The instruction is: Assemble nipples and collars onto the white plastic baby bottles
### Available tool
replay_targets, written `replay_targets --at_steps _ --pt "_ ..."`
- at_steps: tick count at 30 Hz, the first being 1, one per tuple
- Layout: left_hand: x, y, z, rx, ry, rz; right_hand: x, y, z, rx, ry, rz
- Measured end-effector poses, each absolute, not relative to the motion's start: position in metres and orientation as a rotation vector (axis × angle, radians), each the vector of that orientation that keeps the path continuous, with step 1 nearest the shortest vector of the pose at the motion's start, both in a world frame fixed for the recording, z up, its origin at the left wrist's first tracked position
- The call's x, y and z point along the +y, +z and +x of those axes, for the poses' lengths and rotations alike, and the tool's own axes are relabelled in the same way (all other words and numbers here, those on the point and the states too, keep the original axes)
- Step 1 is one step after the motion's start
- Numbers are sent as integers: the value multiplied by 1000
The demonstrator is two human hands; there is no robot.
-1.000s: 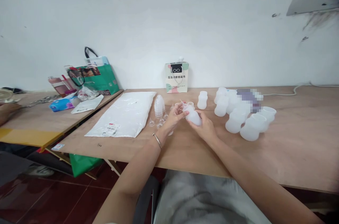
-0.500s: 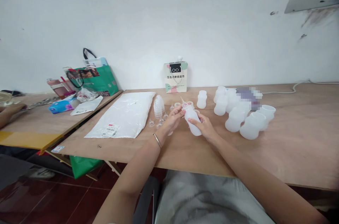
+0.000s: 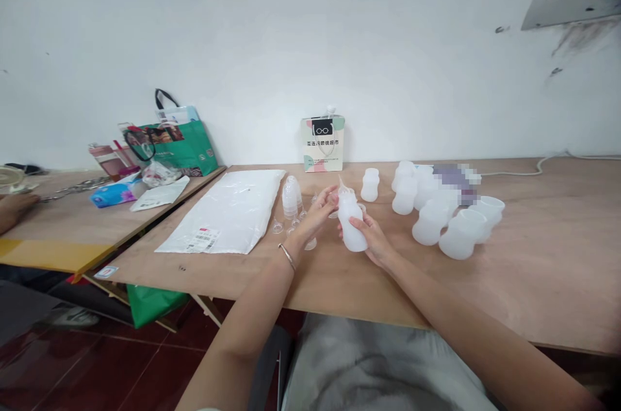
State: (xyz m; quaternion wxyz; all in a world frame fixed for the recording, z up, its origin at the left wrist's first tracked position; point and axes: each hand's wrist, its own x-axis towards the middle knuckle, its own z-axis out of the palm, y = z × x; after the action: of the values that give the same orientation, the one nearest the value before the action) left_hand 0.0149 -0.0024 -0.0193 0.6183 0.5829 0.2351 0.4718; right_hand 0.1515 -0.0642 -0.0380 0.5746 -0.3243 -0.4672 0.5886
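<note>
**Frosted bottle comes upright in the right hand!**

Head view, and here's the change: a second ago the frosted bottle point(image 3: 350, 226) lay tipped over between the hands, and now it stands close to upright, leaning only a little. It's out over the wooden table point(image 3: 524, 268), in front of the person. The right hand point(image 3: 374, 239) has it firmly, thumb across the front, fingers behind. The left hand point(image 3: 321, 207) is up by the neck, fingers curled; half a second ago they were on the rim, but whether they grip anything now, I can't tell. At the mouth sits a clear nipple piece point(image 3: 343, 186), its long thin tip rising clear of those fingers.

Now the containers! What's inside the held bottle doesn't show. One more bottle point(image 3: 370, 185) stands alone just beyond, and off to the right there's a whole cluster of frosted bottles point(image 3: 456, 235), the nearest with wide open mouths. Left of the hands, clear domed covers point(image 3: 290, 196) stand stacked, small clear nipples point(image 3: 277, 226) around them. A white mailing bag point(image 3: 228, 204) lies flat beside those. By the wall, a clear bottle top point(image 3: 330, 111) pokes up at the paper bag point(image 3: 310, 162), and papers rise out of the green shopping bag point(image 3: 196, 155).
</note>
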Motion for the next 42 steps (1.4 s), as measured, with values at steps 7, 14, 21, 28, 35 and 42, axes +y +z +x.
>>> replay_targets --at_steps 7,14,21,28,35,42 --pt "1 -22 15 457 1118 1327 -64 -38 151 -1065 1353 -816" --pt "4 -27 15 628 1133 1287 -63 -40 154 -1115 1364 -733" --pt "-1 -24 19 588 1132 1416 -61 -41 154 -1112 1328 -802" --pt "-1 -21 18 613 1151 1429 -55 -46 153 -1229 1008 -922" --pt "-10 -17 19 555 1082 1475 -58 -44 154 -1154 1337 -918" --pt "-16 -20 20 432 1042 1469 -60 -43 166 -1119 1836 -546"
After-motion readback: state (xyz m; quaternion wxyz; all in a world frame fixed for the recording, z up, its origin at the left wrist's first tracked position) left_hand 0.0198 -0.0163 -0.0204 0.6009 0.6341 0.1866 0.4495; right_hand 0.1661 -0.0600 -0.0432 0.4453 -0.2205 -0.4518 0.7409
